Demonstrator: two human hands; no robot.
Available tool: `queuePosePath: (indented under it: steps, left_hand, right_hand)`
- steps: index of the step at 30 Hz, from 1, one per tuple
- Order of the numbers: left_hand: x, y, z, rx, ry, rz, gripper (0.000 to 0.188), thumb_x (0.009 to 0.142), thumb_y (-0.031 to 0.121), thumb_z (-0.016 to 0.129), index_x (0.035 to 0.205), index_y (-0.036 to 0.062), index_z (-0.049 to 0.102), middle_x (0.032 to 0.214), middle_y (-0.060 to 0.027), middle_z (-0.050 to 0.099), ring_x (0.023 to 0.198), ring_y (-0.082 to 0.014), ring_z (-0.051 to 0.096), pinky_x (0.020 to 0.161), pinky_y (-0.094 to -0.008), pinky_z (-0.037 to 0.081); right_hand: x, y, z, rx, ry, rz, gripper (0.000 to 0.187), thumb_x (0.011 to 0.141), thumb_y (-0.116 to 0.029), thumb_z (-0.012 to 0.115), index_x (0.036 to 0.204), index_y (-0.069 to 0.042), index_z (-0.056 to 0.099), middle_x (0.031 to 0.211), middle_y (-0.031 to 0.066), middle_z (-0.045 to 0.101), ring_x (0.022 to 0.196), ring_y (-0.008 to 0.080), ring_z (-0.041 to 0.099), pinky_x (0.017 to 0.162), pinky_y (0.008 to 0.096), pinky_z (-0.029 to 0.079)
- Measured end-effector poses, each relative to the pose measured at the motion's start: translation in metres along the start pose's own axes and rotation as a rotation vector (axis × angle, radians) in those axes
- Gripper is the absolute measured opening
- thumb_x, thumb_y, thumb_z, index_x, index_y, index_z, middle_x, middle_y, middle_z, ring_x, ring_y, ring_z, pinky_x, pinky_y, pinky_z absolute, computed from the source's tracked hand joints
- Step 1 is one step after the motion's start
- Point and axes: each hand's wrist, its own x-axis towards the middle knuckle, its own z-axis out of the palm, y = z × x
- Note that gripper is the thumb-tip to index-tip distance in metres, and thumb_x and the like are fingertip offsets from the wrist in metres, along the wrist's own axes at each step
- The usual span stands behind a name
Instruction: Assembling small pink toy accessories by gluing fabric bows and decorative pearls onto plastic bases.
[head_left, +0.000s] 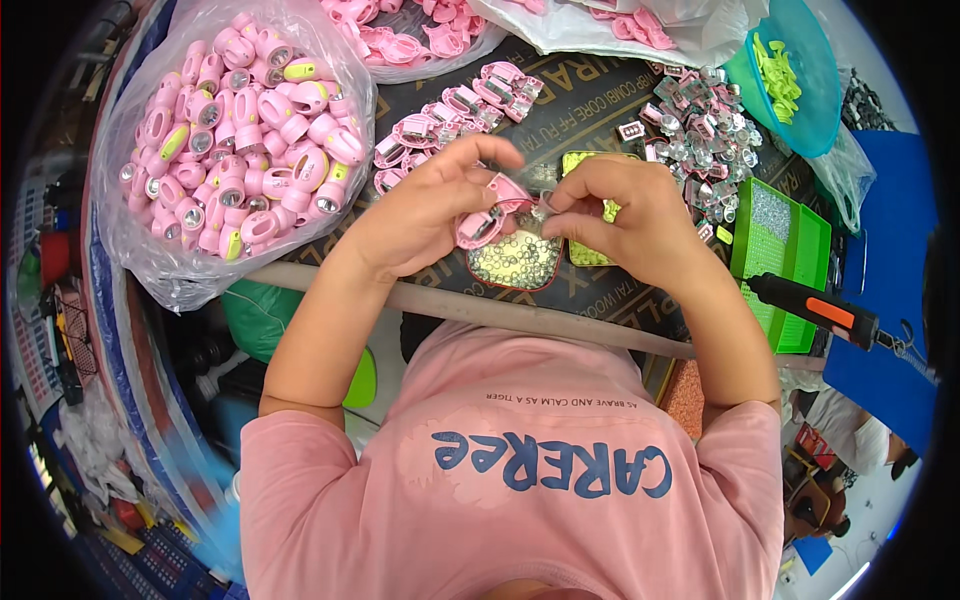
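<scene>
My left hand (405, 225) grips a pink flashlight half shell (480, 229), its open inner side partly hidden by my fingers. A thin red wire shows at the shell's edge. Close beside it, my right hand (640, 210) is closed in a pinch on a small clear and silvery part (541, 208), too small to name surely. Below both hands sits a red-rimmed container (512, 284) of small clear round pieces. A yellow-green tray (575, 254) with small yellow-green parts lies partly hidden under my right hand.
A clear bag (350, 215) of pink flashlights stands left. Half shells (465, 105) lie in rows beyond my hands. Right are piled clear-headed parts (700, 135), a green basket (812, 270), a black and orange electric screwdriver (815, 308) and a teal bowl (818, 120).
</scene>
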Motion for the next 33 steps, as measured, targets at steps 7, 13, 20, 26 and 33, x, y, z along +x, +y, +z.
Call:
queuePosePath:
  steps: [7,13,20,26,33]
  left_hand:
    - [-0.001,-0.014,0.022,0.58,0.199,0.184,0.022,0.101,0.002,0.054,0.123,0.0065,0.054,0.113,-0.0069,0.067,0.101,-0.0105,0.062,0.084,-0.0276,0.051]
    - [0.006,-0.034,0.033,0.771,0.36,0.389,0.017,0.093,0.006,0.067,0.108,0.0035,0.061,0.101,-0.0074,0.069,0.091,-0.0146,0.066,0.079,-0.031,0.053]
    - [0.011,-0.034,0.028,0.946,0.398,0.601,0.015,0.081,0.0,0.067,0.095,0.002,0.062,0.089,-0.0115,0.069,0.083,-0.0225,0.07,0.073,-0.0343,0.055]
    - [0.004,-0.027,0.043,0.99,0.477,0.495,0.016,0.077,-0.001,0.067,0.089,0.0015,0.056,0.083,-0.0105,0.065,0.07,-0.0217,0.066,0.061,-0.0348,0.052]
    - [0.005,-0.033,0.046,0.994,0.549,0.537,0.031,0.078,0.0,0.068,0.106,0.0036,0.054,0.092,-0.0141,0.064,0.078,-0.0312,0.067,0.068,-0.0399,0.054]
  right_hand:
    - [-0.001,0.013,0.01,1.024,-0.012,0.699,0.015,0.099,-0.015,0.069,0.093,-0.002,0.069,0.077,0.0027,0.071,0.063,0.0109,0.067,0.054,0.0247,0.052]
    - [-0.005,0.009,0.017,1.441,0.068,0.833,0.015,0.104,-0.017,0.06,0.091,-0.01,0.062,0.075,0.0029,0.066,0.057,0.0106,0.059,0.051,0.0258,0.044]
    - [-0.009,0.009,0.021,1.114,0.117,0.757,0.014,0.1,-0.015,0.067,0.094,-0.003,0.064,0.071,0.0031,0.067,0.055,0.0088,0.061,0.047,0.0222,0.045]
    - [-0.009,-0.002,0.04,0.487,0.261,0.487,0.016,0.097,-0.014,0.072,0.091,0.0,0.064,0.067,-0.0006,0.063,0.054,0.0039,0.054,0.047,0.0216,0.036]
    - [-0.006,-0.009,0.043,0.113,0.248,0.411,0.014,0.091,-0.013,0.075,0.089,-0.002,0.066,0.07,0.0072,0.068,0.054,0.0111,0.059,0.051,0.0292,0.044]
